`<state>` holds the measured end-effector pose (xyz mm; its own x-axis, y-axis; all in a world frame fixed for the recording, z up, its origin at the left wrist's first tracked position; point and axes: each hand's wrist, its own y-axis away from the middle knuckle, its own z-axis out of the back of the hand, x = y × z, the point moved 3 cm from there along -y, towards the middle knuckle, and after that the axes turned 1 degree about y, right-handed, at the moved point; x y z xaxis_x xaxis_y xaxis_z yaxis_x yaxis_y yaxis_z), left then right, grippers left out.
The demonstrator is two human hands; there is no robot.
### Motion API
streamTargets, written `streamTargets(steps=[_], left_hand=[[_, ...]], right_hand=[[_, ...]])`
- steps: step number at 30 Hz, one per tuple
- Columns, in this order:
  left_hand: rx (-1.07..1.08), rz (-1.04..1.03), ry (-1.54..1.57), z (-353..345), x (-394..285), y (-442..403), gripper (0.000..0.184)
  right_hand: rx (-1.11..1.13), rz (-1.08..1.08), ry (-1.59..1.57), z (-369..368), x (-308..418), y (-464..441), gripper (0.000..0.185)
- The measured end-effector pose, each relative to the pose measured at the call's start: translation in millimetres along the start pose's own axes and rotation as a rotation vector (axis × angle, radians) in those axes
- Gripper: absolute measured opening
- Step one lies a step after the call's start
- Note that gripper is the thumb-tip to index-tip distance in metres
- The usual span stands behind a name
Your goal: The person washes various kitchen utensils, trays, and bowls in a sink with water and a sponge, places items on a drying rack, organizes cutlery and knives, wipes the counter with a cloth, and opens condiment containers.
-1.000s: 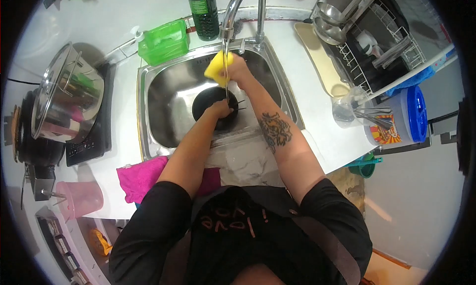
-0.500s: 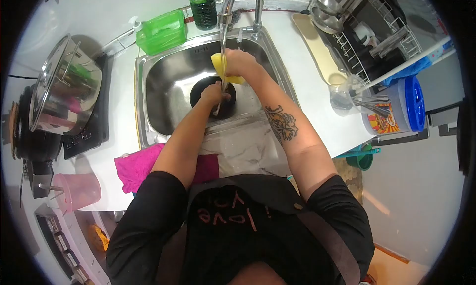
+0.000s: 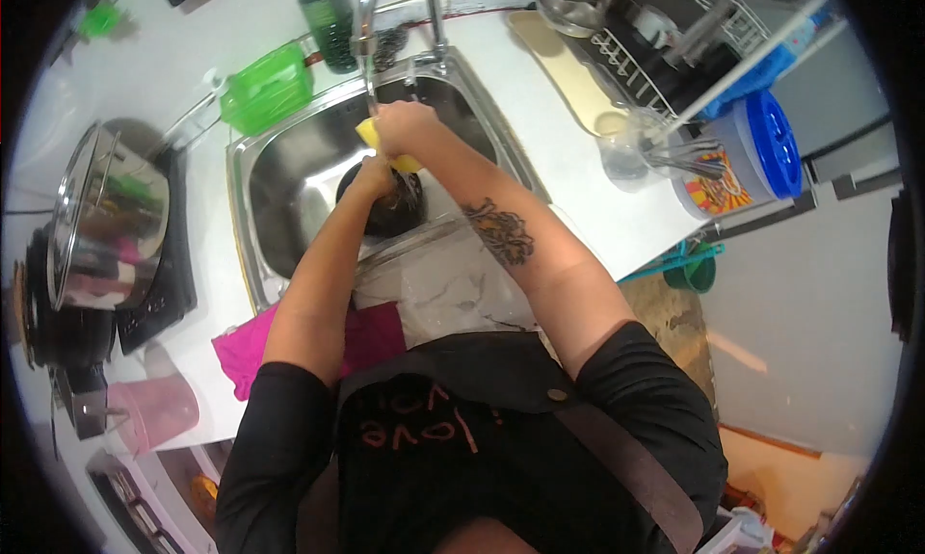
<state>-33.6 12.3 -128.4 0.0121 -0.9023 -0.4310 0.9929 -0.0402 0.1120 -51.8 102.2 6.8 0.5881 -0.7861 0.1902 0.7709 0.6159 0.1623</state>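
In the steel sink [image 3: 289, 202], my left hand [image 3: 377, 176] is closed on a black round bowl [image 3: 393, 215], which is tilted low in the basin. Just above and behind it, my right hand [image 3: 407, 128] is closed around a yellow sponge [image 3: 367, 131], whose edges stick out on both sides of the fingers. The faucet [image 3: 366, 34] arches over both hands, and a stream of water falls beside the right hand. My fingers partly hide the inside of the bowl.
A green soap bottle [image 3: 267, 89] and a dark green bottle [image 3: 326, 24] stand behind the sink. On the left are a large steel pot [image 3: 120, 231] and a pink pitcher [image 3: 154, 409]. A dish rack [image 3: 636, 72] and a blue-lidded tub [image 3: 771, 145] stand right. A magenta cloth [image 3: 376, 330] lies in front.
The head view has turned, so the sink and counter sit further left. My right hand with the sponge has come slightly closer to my left hand and the bowl.
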Motion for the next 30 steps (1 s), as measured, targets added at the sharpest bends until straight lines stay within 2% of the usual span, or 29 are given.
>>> streamTargets(steps=[2, 4, 6, 10, 12, 13, 15, 16, 18, 20, 24, 26, 28, 30], left_hand=[[-0.173, -0.338, 0.230, -16, 9, -12, 0.032], [-0.306, -0.515, 0.290, -27, 8, -23, 0.031], [0.014, -0.277, 0.114, -39, 12, -29, 0.027], [-0.061, -0.387, 0.021, -25, 0, -23, 0.022], [0.016, -0.052, 0.254, -14, -9, -15, 0.019], [0.015, -0.044, 0.250, -10, -14, -12, 0.019], [0.155, 0.233, 0.694, -10, -13, -5, 0.021], [0.142, 0.249, 0.693, -8, -14, -3, 0.021], [0.163, 0.373, 1.110, -11, -20, 2, 0.021], [0.224, 0.397, 1.042, -6, -26, 6, 0.020], [0.117, 0.295, 1.292, -2, -25, 13, 0.020], [0.095, 0.318, 1.093, 3, -24, 17, 0.018], [0.075, 0.245, 1.021, 4, -18, 15, 0.019], [0.167, 0.358, 0.895, 0, -10, 12, 0.016]], right_hand=[[-0.005, 0.073, 0.009, 6, 6, 4, 0.046], [-0.077, 0.073, -0.002, 6, 7, 4, 0.041], [-0.147, 0.081, -0.010, 9, 3, 8, 0.036], [-0.154, 0.046, -0.048, 17, -3, 17, 0.025], [-0.174, 0.044, -0.060, 19, -4, 17, 0.022], [-0.169, 0.031, -0.086, 23, -4, 19, 0.023], [-0.174, 0.015, -0.090, 24, -5, 20, 0.027], [-0.164, -0.017, -0.109, 25, -6, 18, 0.030], [-0.192, -0.017, -0.129, 28, -9, 16, 0.030], [-0.166, 0.009, -0.077, 31, -11, 18, 0.031], [-0.183, -0.005, -0.058, 33, -13, 15, 0.034], [-0.157, -0.007, -0.065, 34, -10, 17, 0.037], [-0.115, 0.005, -0.068, 29, -7, 15, 0.038], [-0.124, 0.003, -0.114, 21, -7, 12, 0.037]])
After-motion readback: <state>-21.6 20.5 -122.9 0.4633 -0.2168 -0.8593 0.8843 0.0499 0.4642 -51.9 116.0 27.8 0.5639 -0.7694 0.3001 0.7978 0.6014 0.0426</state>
